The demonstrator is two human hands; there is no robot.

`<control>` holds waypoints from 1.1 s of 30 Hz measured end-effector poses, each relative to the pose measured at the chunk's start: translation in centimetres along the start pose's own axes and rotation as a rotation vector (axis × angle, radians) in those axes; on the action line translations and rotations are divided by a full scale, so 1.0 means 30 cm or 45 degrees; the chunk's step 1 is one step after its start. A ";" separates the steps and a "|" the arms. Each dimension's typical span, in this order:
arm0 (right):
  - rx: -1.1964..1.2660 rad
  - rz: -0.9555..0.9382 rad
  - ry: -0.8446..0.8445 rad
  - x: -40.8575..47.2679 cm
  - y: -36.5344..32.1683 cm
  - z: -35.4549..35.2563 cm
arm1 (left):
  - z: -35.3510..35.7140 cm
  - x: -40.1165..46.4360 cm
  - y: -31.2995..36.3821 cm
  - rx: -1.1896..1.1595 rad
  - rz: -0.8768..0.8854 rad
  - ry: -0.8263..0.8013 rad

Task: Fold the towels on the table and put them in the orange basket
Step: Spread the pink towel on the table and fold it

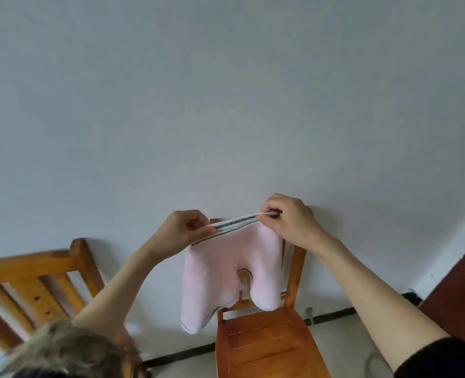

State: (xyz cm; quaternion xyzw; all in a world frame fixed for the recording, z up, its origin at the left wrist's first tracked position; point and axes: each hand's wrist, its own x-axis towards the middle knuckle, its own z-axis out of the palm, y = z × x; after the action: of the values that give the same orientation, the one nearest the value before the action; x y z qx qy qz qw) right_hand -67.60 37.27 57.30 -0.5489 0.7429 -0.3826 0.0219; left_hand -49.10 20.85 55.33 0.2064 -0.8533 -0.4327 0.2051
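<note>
Head view, looking forward at a pale wall (225, 91). Both hands are raised before the wall and hold a pink towel (225, 268) in the air by its striped top hem. The left hand (185, 230), at the towel's 10 o'clock corner, has its fingers curled and pinches the hem end. The right hand (288, 222), at the 2 o'clock corner, pinches the other end between thumb and curled fingers. The hem is stretched taut between the two hands and runs slightly upward toward the right. The towel hangs doubled below the hem in two rounded lobes, with a gap between them at its 6 o'clock; the left lobe hangs lower than the right.

Behind the towel stands a wooden chair (266, 345), its seat at the towel's 5 o'clock. A second wooden chair back (35, 279) lies at 8 o'clock, blurred. A dark sleeve (438, 358) covers the right arm at the frame's 4 o'clock corner.
</note>
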 end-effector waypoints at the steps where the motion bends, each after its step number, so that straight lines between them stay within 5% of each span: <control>1: 0.001 -0.047 -0.040 0.011 -0.036 -0.003 | -0.028 -0.038 0.003 0.009 -0.018 0.044; 11: 0.237 -0.347 -0.317 0.055 -0.489 0.247 | -0.382 -0.579 -0.039 0.282 -0.231 0.504; 21: 0.500 -0.562 -0.904 -0.052 -1.184 0.748 | -0.744 -1.422 -0.163 0.410 -0.707 1.006; 33: 0.563 -0.878 -0.870 -0.272 -2.004 1.360 | -1.187 -2.329 -0.233 0.604 -1.037 1.274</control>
State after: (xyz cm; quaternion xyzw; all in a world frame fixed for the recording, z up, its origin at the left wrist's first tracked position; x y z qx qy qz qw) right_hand 2.13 15.56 60.96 -0.8367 0.3715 -0.3146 0.2508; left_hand 28.98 30.80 56.89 0.7252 -0.5819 -0.1292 0.3447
